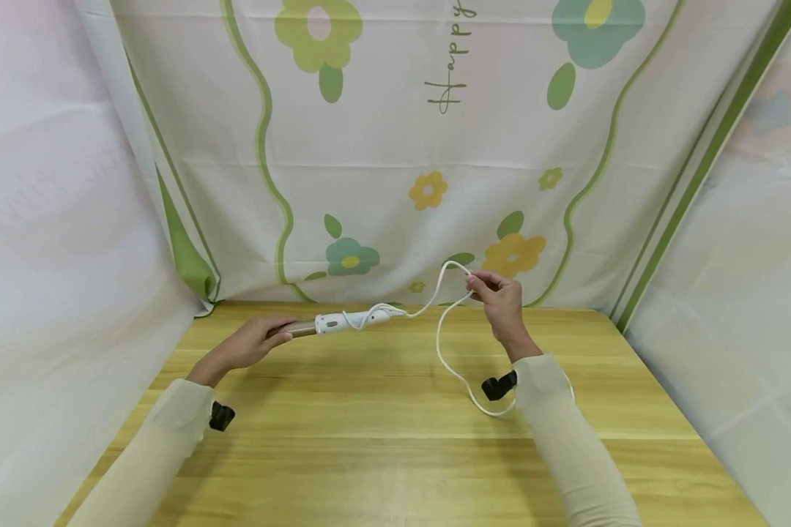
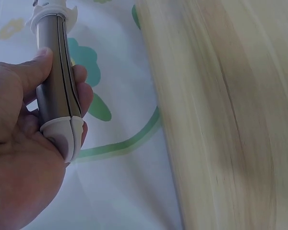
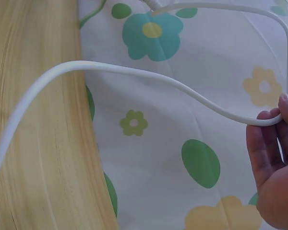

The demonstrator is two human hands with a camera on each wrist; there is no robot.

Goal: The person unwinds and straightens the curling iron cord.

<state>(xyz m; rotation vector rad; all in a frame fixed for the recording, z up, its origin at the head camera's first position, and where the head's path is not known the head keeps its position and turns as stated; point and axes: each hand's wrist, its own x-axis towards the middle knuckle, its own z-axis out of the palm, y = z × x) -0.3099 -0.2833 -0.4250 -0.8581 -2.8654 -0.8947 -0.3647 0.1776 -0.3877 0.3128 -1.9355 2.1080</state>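
My left hand grips a curling iron by its bronze-coloured barrel, thumb on one side and fingers round the other. The white handle points right, with some cord looped about it, and the whole iron is held above the table. Between thumb and fingertips my right hand pinches the white cord, which rises from the handle's end to that hand. From there it hangs in a loop and passes behind the right forearm; its far end is hidden. The left wrist view shows the barrel's pale tip by the palm.
Below both hands lies a wooden table, its far edge against a hanging white cloth with printed flowers. More cloth hangs on the left and right sides. A black wrist camera is on the right wrist, another on the left.
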